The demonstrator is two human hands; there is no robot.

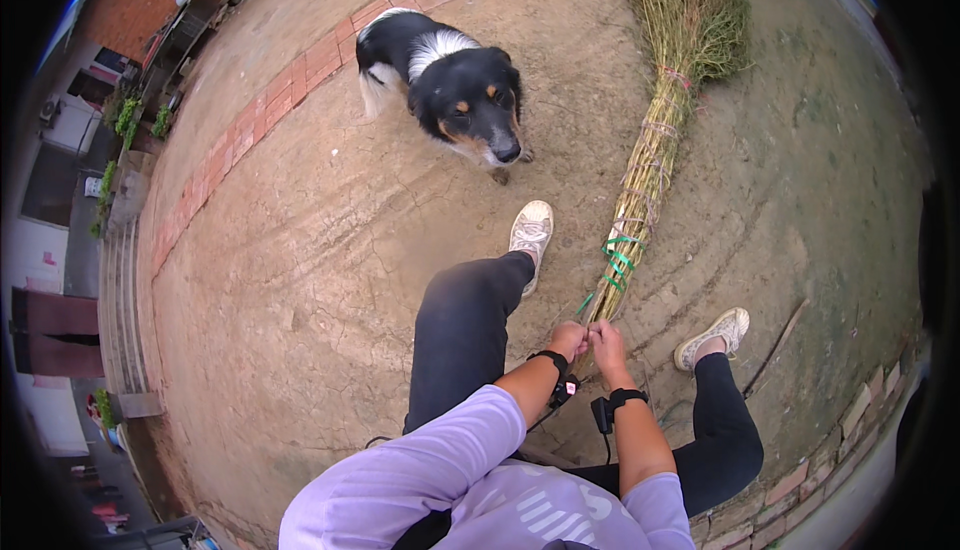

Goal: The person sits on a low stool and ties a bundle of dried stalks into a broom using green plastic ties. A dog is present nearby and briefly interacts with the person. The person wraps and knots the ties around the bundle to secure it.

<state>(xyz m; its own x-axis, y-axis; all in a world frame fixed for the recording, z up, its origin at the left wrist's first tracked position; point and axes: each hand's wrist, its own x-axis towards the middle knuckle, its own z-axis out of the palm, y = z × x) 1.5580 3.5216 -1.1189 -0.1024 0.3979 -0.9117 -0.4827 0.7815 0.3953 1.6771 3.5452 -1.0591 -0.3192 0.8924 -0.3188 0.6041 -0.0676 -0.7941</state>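
A long broom of bundled dry stalks (649,167) lies on the dirt, its bushy head (686,17) pointing away from me. Cord and a green plastic strap (619,259) wrap its handle. At the near end of the handle, my left hand (570,340) and my right hand (606,346) meet, both with fingers closed. They seem to pinch a thin tie or cord there; the fingers hide most of it. Each wrist wears a black band with a small device.
A black, white and tan dog (465,99) stands ahead, left of the broom. My shoes (532,238) flank the handle. A stick (776,347) lies at the right, near a brick edging (787,482). A red brick strip (277,99) curves across the yard by steps and buildings.
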